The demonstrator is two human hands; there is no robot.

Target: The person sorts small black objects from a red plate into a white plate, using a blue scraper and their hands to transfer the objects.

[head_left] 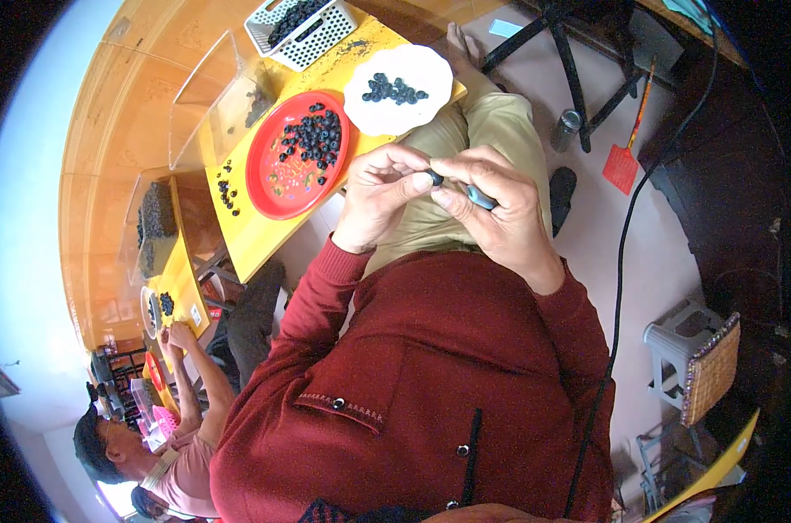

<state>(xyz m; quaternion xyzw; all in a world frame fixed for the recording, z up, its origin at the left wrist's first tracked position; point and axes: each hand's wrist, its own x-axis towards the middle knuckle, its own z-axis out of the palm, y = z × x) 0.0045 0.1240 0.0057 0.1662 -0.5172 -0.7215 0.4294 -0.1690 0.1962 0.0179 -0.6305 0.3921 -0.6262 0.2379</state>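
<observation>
Over my lap, my left hand [376, 193] pinches a small black round piece [434, 177] between thumb and fingers. My right hand [505, 214] meets it fingertip to fingertip and is closed round a small tool with a teal handle [480, 197]; the tool's working end is too small to make out. Just beyond my left hand, a red plate [279, 206] on the yellow table [241, 241] bears many similar black round pieces [313, 139]. To its right, a white scalloped plate [402, 68] holds a smaller group of them [394, 90].
A white perforated basket [325, 45] of black pieces stands at the table's far end. Several loose pieces [227, 188] lie left of the red plate. A co-worker [143, 449] sits at lower left. A black cable [620, 261], red flyswatter [621, 167] and grey stool [681, 336] are at right.
</observation>
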